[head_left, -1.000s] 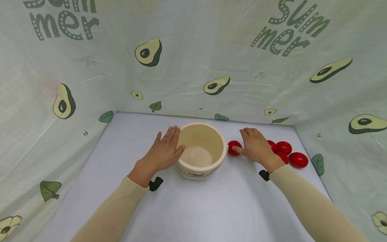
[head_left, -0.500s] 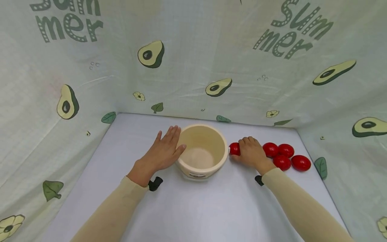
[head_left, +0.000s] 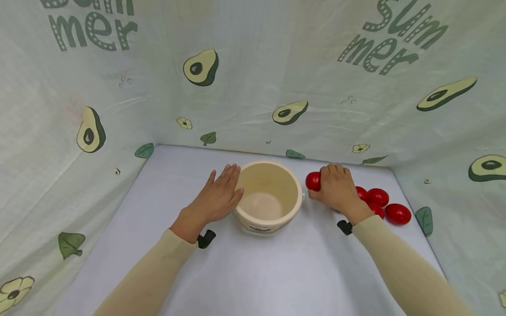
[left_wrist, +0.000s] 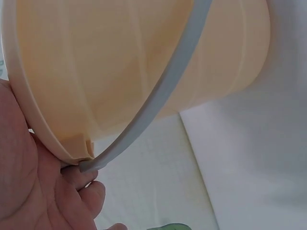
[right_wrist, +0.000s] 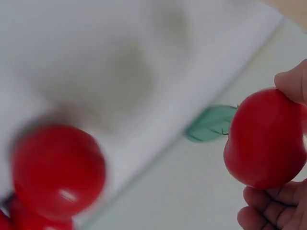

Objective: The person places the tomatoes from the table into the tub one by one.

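Observation:
A cream bucket point(head_left: 269, 195) with a pale handle point(left_wrist: 163, 91) stands empty in the middle of the white table point(head_left: 253, 263). My left hand point(head_left: 215, 197) lies flat against its left wall, fingers straight. My right hand point(head_left: 336, 188) grips a red tomato point(head_left: 313, 181) lifted just right of the bucket's rim; the right wrist view shows the tomato point(right_wrist: 266, 139) held between fingers and thumb. Several more red tomatoes point(head_left: 389, 208) lie on the table behind and to the right of that hand.
Cloth walls printed with avocados point(head_left: 199, 68) close in the table at the back and both sides. The right wall point(head_left: 466, 184) stands close beside the tomatoes. A blurred tomato point(right_wrist: 57, 170) lies below the right hand.
My right hand has closed round the tomato nearest the bucket and lifted it off the table. The left hand has stayed against the bucket.

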`<action>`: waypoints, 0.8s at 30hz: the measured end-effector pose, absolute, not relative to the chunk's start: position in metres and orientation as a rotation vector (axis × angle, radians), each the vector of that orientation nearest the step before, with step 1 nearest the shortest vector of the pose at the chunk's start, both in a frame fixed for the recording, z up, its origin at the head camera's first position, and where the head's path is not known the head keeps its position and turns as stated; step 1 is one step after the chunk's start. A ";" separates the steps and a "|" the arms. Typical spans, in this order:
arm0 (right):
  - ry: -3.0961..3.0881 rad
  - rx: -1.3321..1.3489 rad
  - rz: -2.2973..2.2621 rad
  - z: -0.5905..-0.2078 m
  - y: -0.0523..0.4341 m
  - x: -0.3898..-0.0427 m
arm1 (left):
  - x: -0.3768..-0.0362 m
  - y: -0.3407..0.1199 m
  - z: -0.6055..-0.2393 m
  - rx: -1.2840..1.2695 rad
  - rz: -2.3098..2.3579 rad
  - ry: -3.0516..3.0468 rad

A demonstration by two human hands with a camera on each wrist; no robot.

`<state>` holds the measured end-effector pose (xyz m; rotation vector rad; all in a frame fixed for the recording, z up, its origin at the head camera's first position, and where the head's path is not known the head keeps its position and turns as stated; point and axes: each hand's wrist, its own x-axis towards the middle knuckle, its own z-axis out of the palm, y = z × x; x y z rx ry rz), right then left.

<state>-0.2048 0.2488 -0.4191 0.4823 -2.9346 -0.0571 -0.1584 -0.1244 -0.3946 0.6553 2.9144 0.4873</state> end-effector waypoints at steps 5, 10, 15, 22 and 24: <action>-2.680 0.559 0.028 -0.371 0.226 -0.212 | -0.160 -0.123 -0.392 0.656 0.480 2.924; -2.524 0.747 0.055 -0.347 0.184 -0.211 | -0.161 -0.123 -0.391 0.634 0.455 2.945; -2.573 0.920 0.043 -0.358 0.143 -0.202 | -0.161 -0.123 -0.391 0.620 0.408 2.957; -2.633 1.014 0.001 -0.384 0.120 -0.191 | -0.159 -0.118 -0.391 0.587 0.325 3.000; -2.641 1.014 -0.006 -0.389 0.119 -0.189 | -0.158 -0.115 -0.391 0.577 0.291 3.006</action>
